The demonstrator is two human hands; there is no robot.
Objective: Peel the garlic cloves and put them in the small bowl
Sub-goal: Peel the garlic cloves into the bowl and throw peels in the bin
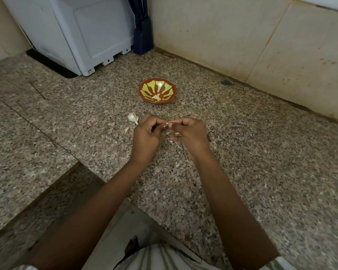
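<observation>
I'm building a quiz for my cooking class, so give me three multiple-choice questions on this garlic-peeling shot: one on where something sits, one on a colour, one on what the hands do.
1. Where is the small bowl? A. On the counter beyond the left hand and right hand. B. At the counter's near edge. C. Lifted off the counter.
2. What colour is the bowl? A. Blue and white. B. Red with green markings. C. Plain steel.
3. What are the hands doing? A. Lying flat. B. Lifting the bowl. C. Pinching one garlic clove.
Answers: A, it stands past both hands; B, red rim, green petals; C, both hands grip the clove.
</observation>
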